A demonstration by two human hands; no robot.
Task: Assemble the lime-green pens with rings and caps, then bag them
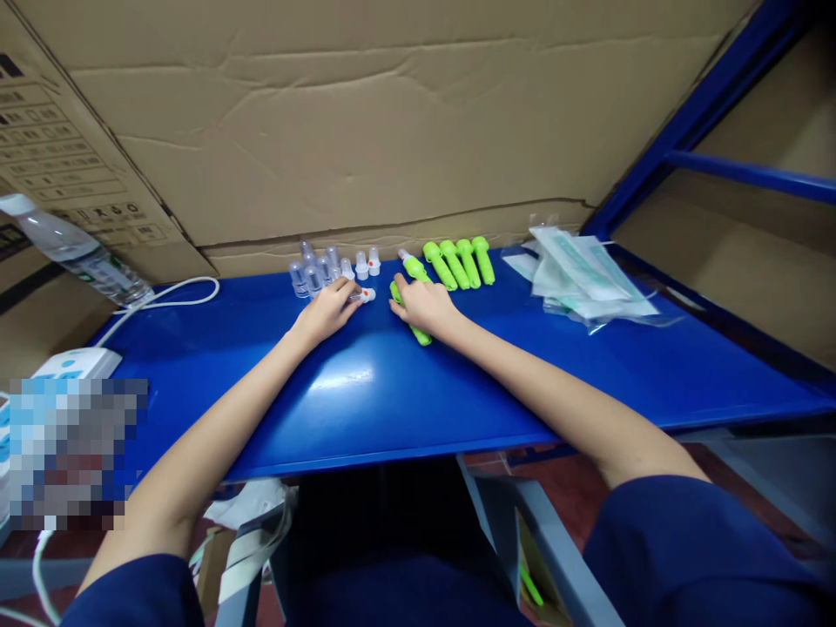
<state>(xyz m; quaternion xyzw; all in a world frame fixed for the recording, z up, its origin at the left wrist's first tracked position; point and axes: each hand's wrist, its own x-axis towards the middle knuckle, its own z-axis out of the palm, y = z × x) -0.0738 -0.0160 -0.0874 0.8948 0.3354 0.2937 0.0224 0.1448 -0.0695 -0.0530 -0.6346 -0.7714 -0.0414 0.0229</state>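
You are reaching both arms out over the blue table [366,392]. Your left hand [326,309] is resting on the tabletop with its fingers curling in. The fingertips are pinching a small white cap [366,296] with a red tip, which is sticking out at 3 o'clock from the hand. Your right hand [426,305] is lying just beside it, closing over a green tube [421,334]. The tube is lying flat on the table under the palm, with one end poking out at 6 o'clock and the other showing at 10 o'clock. The two hands are sitting close together, with the cap between them.

At 12 o'clock from your left hand a cluster of clear vials [313,274] is standing upright. At 12 to 1 o'clock from your right hand a row of green tubes [457,261] is lying side by side near the cardboard wall [392,131]. Farther out at 3 o'clock a heap of plastic packets [588,279] is lying on the table. At 9 o'clock a water bottle [71,252] is leaning against the cardboard, and a white cable [176,296] is looping across the table's corner.
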